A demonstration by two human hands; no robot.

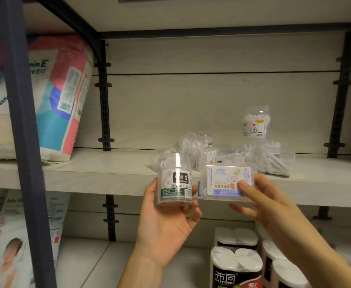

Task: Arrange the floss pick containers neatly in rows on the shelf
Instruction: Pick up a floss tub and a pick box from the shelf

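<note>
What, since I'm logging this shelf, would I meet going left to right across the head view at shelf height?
From the left: blue post, diaper pack, black rail, round tub in the left hand, flat box in the right hand, cat-label tub, black bracket.

**Obscured and Unreadable Areas**

The round container [174, 179] and the flat box [228, 182] are covering the front of the heap of clear containers [270, 156], so the heap is defying any count. The right hand [270, 204] is masking part of the flat box label with its thumb. The left hand [166, 227] is hiding the round container's base. Fine print on both labels is showing too small to read. The dark post [22, 142] is crossing the upper nappy pack [62, 90] and the lower nappy pack [4, 235], and the left edge is cutting both off. The bottom edge is cropping the paper rolls [235, 265], and the right forearm [295, 252] is overlapping them.
</note>
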